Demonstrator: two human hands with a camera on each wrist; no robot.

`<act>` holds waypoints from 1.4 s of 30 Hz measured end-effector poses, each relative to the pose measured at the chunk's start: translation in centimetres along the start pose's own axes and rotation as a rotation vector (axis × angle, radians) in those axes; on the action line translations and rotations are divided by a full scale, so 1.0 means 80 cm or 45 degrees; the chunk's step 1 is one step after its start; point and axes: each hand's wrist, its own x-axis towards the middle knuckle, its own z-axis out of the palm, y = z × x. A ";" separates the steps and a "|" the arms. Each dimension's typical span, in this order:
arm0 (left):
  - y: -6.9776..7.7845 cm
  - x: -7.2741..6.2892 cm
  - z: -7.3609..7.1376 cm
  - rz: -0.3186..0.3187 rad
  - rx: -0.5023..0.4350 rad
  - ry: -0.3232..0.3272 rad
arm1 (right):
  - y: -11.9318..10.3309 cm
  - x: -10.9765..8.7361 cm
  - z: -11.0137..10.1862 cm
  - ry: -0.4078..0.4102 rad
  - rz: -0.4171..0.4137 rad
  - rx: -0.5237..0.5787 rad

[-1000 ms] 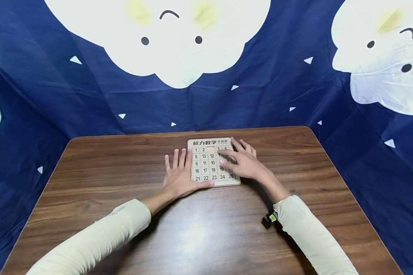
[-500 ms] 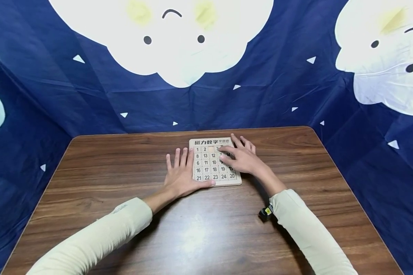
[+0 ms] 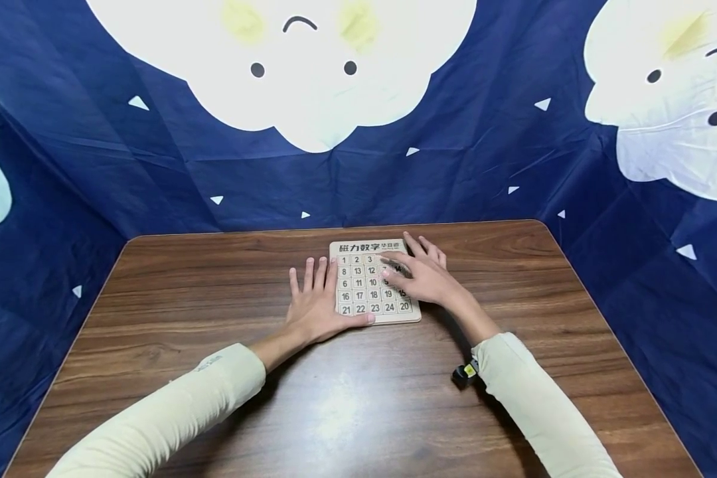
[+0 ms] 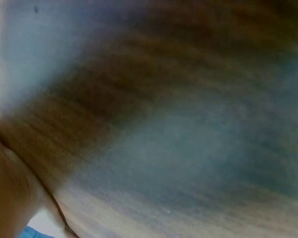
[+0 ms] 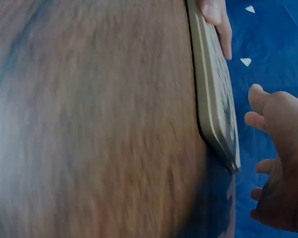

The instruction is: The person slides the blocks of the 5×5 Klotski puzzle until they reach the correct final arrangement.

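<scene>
A pale wooden number sliding puzzle (image 3: 374, 318) lies flat toward the far side of the table, with rows of numbered tiles and dark lettering along its top. My left hand (image 3: 317, 312) is spread at its left side, the thumb along the bottom rim and the index finger at the left edge. Over the upper right tiles is my right hand (image 3: 427, 275), its index fingertip just right of the 3 tile (image 3: 370, 259) and its other fingers reaching past the right edge. That hand covers several tiles. In the right wrist view the puzzle (image 5: 213, 84) appears edge-on beside the right hand (image 5: 288, 148).
The brown wood-grain table (image 3: 203, 285) has rounded far corners. Behind it hangs a dark blue cloth (image 3: 263, 176) with white cloud faces. A small black device (image 3: 463, 375) is at the right wrist. The left wrist view is blurred table surface (image 4: 164, 124).
The 3 tile has slid left into the gap beside the 2, with my right index finger following it. My left hand stays in place on the puzzle.
</scene>
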 end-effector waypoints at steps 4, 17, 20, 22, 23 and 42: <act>0.000 -0.002 0.001 0.005 -0.017 0.009 | 0.014 -0.010 -0.010 0.006 0.049 -0.020; 0.001 -0.002 -0.002 -0.015 -0.007 -0.032 | 0.010 -0.008 -0.005 -0.086 0.055 -0.067; 0.001 -0.001 -0.001 -0.008 -0.007 -0.033 | 0.007 -0.008 -0.003 -0.093 0.049 -0.077; 0.002 0.000 0.000 -0.005 -0.005 -0.026 | 0.006 -0.010 -0.005 -0.091 0.041 -0.071; 0.002 0.000 0.000 -0.002 -0.005 -0.018 | 0.007 -0.012 -0.006 -0.088 0.039 -0.065; 0.002 0.001 -0.001 -0.004 0.004 -0.018 | 0.016 -0.029 -0.016 -0.060 0.059 -0.101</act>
